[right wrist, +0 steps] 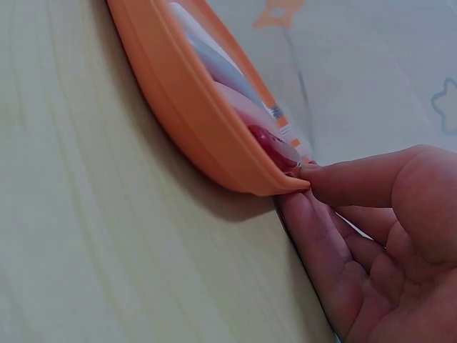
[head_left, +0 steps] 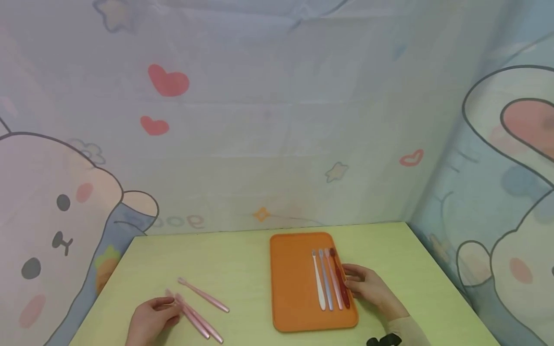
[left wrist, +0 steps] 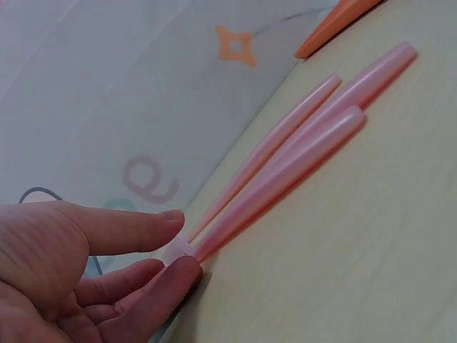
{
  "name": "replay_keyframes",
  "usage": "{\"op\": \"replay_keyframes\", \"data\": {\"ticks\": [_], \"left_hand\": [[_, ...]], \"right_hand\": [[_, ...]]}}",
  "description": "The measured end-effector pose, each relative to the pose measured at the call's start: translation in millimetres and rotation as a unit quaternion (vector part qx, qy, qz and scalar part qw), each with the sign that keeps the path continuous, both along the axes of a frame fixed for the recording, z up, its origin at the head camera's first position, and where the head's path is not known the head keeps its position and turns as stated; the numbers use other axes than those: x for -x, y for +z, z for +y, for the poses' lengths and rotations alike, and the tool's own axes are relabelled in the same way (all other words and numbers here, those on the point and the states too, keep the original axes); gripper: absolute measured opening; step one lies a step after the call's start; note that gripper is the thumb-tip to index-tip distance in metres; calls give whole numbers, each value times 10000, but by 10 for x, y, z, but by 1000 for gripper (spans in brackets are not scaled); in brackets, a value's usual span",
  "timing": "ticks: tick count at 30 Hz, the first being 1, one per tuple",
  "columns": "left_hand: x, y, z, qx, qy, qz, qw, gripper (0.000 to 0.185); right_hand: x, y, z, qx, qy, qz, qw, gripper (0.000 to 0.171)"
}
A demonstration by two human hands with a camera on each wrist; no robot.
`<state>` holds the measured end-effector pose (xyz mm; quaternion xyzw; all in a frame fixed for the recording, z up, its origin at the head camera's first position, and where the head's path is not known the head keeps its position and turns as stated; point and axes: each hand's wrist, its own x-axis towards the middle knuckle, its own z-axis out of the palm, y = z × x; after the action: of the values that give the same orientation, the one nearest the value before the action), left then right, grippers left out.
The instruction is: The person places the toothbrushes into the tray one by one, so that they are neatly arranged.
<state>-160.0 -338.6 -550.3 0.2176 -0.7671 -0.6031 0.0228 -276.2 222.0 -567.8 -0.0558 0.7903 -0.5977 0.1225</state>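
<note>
An orange tray (head_left: 294, 288) lies on the green table and holds a white, a blue, a pink and a dark red toothbrush (head_left: 339, 278) side by side. My right hand (head_left: 348, 278) is at the tray's right edge. In the right wrist view its thumb (right wrist: 343, 182) lies on the tray rim (right wrist: 214, 136) and its fingers (right wrist: 314, 236) sit under the rim, pinching it. Three pink toothbrushes (head_left: 196, 317) lie on the table to the left. My left hand (left wrist: 178, 250) pinches the head end of one pink toothbrush (left wrist: 285, 179) between thumb and fingers.
A cartoon-print cloth (head_left: 277, 120) with rabbits and hearts hangs close behind the table and along its right side. The table's far edge (head_left: 277, 229) meets the cloth just past the tray. A dark band (head_left: 383, 340) shows at my right sleeve.
</note>
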Motion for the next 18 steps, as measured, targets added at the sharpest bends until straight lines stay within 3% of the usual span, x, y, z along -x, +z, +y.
{"op": "replay_keyframes", "data": {"ticks": [11, 18], "left_hand": [[11, -67, 56, 72, 194, -30, 9998, 63], [10, -51, 97, 513, 294, -119, 9982, 70]], "right_hand": [[5, 7, 6, -119, -97, -41, 9999, 58], [9, 6, -8, -111, -143, -107, 9998, 57]]}}
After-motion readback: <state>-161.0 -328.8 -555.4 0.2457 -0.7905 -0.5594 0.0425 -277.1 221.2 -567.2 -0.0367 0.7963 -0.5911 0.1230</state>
